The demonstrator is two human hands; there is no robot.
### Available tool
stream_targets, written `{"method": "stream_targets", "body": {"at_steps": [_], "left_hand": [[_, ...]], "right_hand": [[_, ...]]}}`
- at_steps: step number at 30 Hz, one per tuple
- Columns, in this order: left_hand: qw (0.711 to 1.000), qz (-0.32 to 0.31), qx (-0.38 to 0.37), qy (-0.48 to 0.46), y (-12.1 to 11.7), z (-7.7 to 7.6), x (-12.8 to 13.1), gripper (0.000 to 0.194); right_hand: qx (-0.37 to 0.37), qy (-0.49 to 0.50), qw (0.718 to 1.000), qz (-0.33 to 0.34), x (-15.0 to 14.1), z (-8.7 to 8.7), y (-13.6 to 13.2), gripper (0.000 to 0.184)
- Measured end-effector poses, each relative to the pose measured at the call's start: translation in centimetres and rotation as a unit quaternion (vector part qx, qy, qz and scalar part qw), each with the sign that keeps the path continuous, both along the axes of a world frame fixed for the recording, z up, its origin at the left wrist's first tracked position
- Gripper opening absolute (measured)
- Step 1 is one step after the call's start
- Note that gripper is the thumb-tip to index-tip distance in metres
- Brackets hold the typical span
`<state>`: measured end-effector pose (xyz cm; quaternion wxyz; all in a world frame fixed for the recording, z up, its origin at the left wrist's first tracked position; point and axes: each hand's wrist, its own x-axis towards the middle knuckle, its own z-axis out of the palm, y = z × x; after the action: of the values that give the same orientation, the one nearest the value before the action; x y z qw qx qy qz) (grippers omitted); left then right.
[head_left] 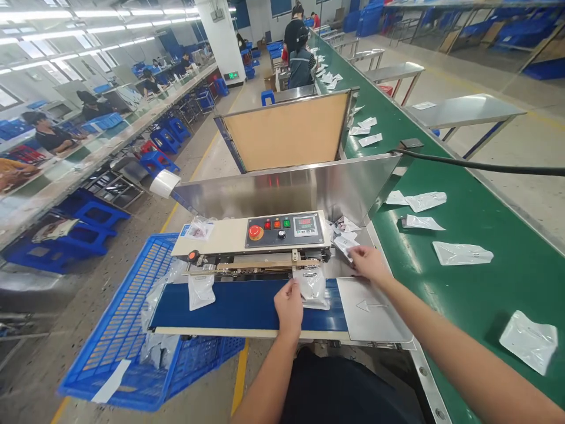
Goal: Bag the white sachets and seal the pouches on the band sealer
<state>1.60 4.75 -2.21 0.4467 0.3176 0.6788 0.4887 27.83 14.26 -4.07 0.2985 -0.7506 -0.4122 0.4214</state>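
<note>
A band sealing machine [260,235] with a control panel stands in front of me. A filled white pouch [312,288] hangs from its sealing bands over the blue conveyor belt [251,303]. My left hand [289,303] is closed, thumb and fingertips pinching that pouch's left edge. Farther left along the bands hangs another white pouch [202,291]. At the machine's right end my right hand [369,262] is closed on a flat white pouch [345,242], beside a small heap of pouches. The fingertips partly cover the pouch's near end.
A green conveyor [441,300] runs along the right with several white pouches on it. Below the sealer's left end sits a blue crate [119,330] holding pouches. A steel panel [282,194] rises behind the sealer. A black cable [481,165] crosses the green conveyor. Other people sit farther off.
</note>
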Motion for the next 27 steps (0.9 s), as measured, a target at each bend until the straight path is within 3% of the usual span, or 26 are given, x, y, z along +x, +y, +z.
{"method": "stream_targets", "body": {"at_steps": [1, 3, 6, 8, 11, 14, 17, 21, 24, 27], "left_hand": [[0.999, 0.025, 0.02, 0.034, -0.8, 0.2, -1.1, 0.048], [0.992, 0.073, 0.056, 0.089, -2.6, 0.9, -3.1, 0.05], [0.985, 0.073, 0.085, 0.13, -5.1, 2.1, -4.8, 0.05], [0.984, 0.041, 0.102, 0.144, -6.2, 2.8, -4.8, 0.047], [0.98, -0.009, 0.135, 0.142, -6.2, 3.3, -3.1, 0.04], [0.974, -0.076, 0.169, 0.128, -4.6, 3.4, 0.2, 0.035], [0.963, -0.142, 0.193, 0.126, -2.5, 3.7, 3.8, 0.036], [0.948, -0.247, 0.177, 0.099, -0.8, 4.1, 7.2, 0.043], [0.955, -0.259, 0.129, 0.069, -0.8, 3.4, 8.1, 0.059], [0.961, -0.265, 0.078, 0.021, -0.7, 2.0, 7.9, 0.059]], "right_hand": [[0.006, -0.102, 0.995, 0.016, 1.0, -0.6, 1.8, 0.027], [0.007, -0.181, 0.983, 0.034, 2.3, -1.8, 5.2, 0.019], [-0.012, -0.187, 0.98, 0.068, 2.7, -3.4, 7.9, 0.016], [-0.014, -0.194, 0.977, 0.088, 2.8, -3.6, 7.7, 0.015], [0.065, -0.195, 0.974, 0.097, 3.4, -2.2, 5.1, 0.023], [0.204, -0.136, 0.966, 0.079, 3.7, 1.1, 0.5, 0.037], [0.263, -0.063, 0.961, 0.061, 2.5, 4.7, -4.7, 0.046], [0.194, 0.094, 0.976, 0.038, -0.4, 7.1, -9.9, 0.053], [0.133, 0.238, 0.962, -0.025, -1.3, 6.7, -11.7, 0.059], [0.093, 0.284, 0.95, -0.086, -0.9, 5.4, -11.9, 0.067]]}}
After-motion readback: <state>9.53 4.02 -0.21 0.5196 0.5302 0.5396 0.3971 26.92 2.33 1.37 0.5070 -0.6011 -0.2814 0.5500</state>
